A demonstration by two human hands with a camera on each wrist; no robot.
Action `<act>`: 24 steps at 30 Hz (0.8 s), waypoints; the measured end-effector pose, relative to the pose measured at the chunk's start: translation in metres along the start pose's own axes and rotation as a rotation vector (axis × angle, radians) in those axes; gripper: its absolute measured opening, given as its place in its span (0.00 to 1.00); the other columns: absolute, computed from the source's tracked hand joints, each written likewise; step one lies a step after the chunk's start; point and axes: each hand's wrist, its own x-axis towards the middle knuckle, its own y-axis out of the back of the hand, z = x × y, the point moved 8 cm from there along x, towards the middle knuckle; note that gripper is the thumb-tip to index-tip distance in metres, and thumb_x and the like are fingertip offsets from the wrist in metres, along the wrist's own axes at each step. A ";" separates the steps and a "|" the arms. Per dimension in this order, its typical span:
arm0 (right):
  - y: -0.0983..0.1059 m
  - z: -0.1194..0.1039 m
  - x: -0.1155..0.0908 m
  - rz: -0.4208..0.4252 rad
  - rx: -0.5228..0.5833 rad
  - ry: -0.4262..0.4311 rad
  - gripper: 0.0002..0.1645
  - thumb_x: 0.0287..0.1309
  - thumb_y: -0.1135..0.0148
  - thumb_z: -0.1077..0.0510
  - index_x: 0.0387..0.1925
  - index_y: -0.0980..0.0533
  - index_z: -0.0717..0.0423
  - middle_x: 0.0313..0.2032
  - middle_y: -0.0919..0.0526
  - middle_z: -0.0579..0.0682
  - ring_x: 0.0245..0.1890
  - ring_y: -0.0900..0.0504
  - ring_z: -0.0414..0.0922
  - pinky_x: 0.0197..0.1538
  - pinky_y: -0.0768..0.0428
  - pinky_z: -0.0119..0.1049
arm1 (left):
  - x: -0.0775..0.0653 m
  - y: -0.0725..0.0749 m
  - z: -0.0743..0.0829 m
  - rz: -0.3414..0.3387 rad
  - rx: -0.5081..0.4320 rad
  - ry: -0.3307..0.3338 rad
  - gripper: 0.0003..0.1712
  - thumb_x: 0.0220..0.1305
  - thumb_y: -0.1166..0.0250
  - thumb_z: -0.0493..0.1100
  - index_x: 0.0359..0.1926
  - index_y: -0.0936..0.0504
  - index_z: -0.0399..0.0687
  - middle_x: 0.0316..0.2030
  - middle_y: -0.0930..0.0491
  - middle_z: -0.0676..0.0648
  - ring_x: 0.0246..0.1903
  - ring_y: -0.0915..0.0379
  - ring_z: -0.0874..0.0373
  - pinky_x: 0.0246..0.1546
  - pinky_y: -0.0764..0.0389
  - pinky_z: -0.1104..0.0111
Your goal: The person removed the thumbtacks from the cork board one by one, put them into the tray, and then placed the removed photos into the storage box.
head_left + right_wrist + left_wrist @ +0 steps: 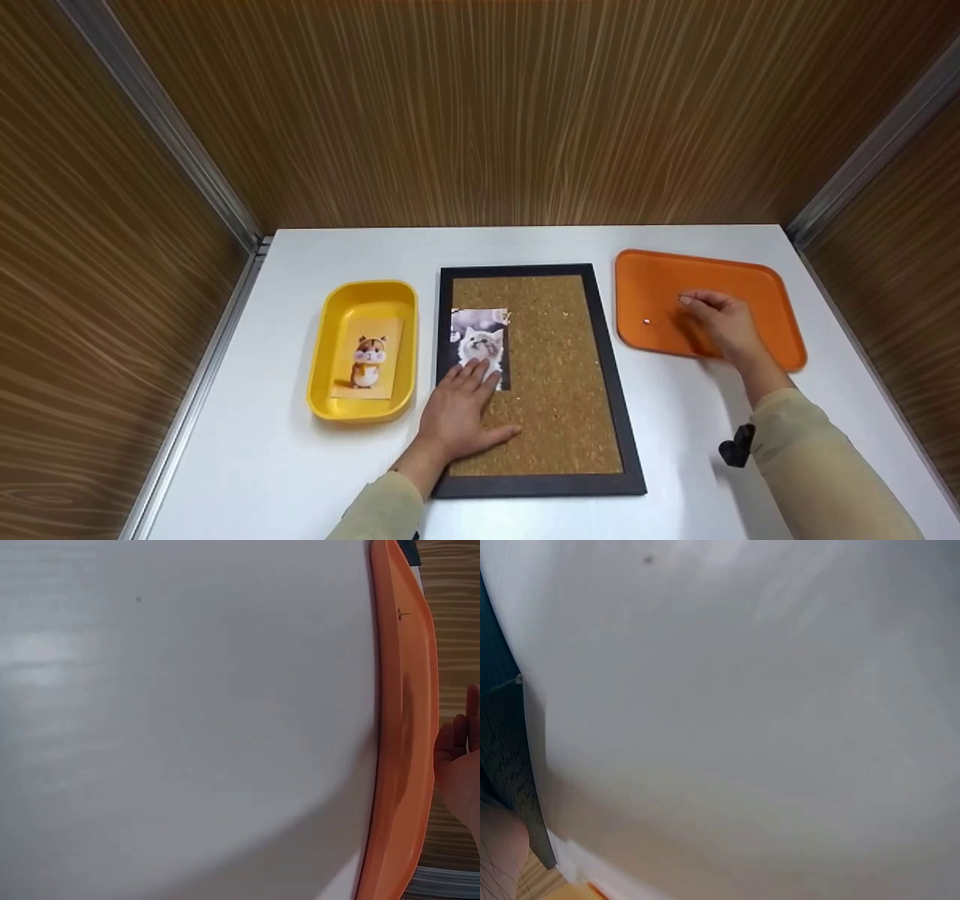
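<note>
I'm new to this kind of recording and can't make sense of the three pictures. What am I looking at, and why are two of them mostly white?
There is no machine: a person works with bare hands, wearing one camera on the head and one on each wrist. The head view shows a white table with a cork board, a yellow tray holding a hamster card, and an orange tray. The left hand presses flat on a cat photo on the board. The right hand reaches over the orange tray, near a small pin; whether it holds anything is unclear. The wrist cameras sit close to the table, so they show mostly its white top.
</note>
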 end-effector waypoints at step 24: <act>0.006 0.003 -0.014 0.001 0.136 -0.020 0.24 0.75 0.35 0.55 0.63 0.21 0.68 0.45 0.11 0.36 0.50 0.15 0.35 0.55 0.18 0.24 | 0.000 0.000 0.000 -0.005 0.018 0.005 0.58 0.63 0.51 0.86 0.78 0.28 0.51 0.79 0.35 0.44 0.78 0.40 0.48 0.79 0.42 0.55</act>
